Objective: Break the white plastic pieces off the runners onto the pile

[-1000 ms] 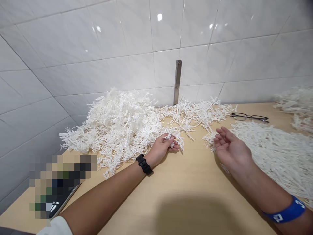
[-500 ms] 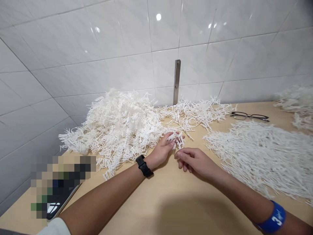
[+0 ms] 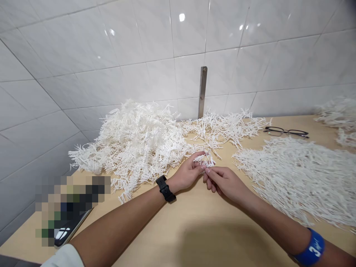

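Note:
My left hand [image 3: 188, 173], with a black watch on its wrist, pinches a small cluster of white plastic pieces [image 3: 205, 160] just above the wooden table [image 3: 194, 230]. My right hand [image 3: 222, 180], with a blue band on its wrist, meets it from the right, fingers pinched on the same cluster. A big tangled heap of white plastic pieces [image 3: 136, 142] lies just behind and left of my left hand. A flatter spread of separated white pieces [image 3: 300, 170] lies to the right of my right hand.
Black-framed glasses [image 3: 286, 131] lie at the back right. A phone [image 3: 65, 231] lies at the table's left front edge. White tiled walls close the back and left, with a metal bracket [image 3: 203, 91] at the back. More white pieces [image 3: 338, 115] lie far right.
My right hand came from the right-hand spread, where it lay open, over to my left hand and closed on the cluster. My left hand lifted the cluster slightly.

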`<action>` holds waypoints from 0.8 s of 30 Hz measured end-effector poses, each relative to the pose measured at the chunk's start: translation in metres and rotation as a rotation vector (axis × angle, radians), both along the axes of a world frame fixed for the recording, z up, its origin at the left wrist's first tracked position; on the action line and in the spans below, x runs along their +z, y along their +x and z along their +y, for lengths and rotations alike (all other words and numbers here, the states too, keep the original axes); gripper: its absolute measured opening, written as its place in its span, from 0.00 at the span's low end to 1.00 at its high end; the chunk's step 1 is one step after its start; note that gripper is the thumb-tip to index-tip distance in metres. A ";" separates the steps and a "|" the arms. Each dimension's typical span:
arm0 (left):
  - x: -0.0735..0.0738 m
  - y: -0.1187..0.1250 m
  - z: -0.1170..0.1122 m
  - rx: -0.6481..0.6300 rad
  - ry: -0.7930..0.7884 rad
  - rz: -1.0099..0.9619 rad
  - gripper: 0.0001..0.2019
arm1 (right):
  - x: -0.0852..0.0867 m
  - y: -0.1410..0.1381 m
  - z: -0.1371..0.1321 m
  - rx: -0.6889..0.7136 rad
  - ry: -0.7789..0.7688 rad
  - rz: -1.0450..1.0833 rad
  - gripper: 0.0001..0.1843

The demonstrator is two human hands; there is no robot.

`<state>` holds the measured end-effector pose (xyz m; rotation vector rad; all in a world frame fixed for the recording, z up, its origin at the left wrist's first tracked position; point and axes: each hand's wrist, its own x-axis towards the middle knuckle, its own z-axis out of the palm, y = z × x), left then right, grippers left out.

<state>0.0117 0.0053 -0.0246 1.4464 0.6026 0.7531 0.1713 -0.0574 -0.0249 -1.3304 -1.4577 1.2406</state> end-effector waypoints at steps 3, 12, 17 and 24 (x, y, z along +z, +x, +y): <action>0.001 0.000 0.002 0.021 -0.059 -0.042 0.32 | 0.003 -0.001 -0.003 0.024 0.028 -0.042 0.24; -0.008 0.008 0.005 0.151 -0.170 -0.119 0.21 | 0.000 -0.002 -0.004 0.082 0.266 -0.325 0.23; -0.007 0.007 0.018 0.284 -0.272 -0.160 0.11 | 0.011 -0.015 -0.026 0.210 0.487 -0.359 0.21; -0.007 0.001 0.015 0.144 -0.244 -0.250 0.22 | 0.015 0.015 -0.008 -0.495 0.416 0.321 0.17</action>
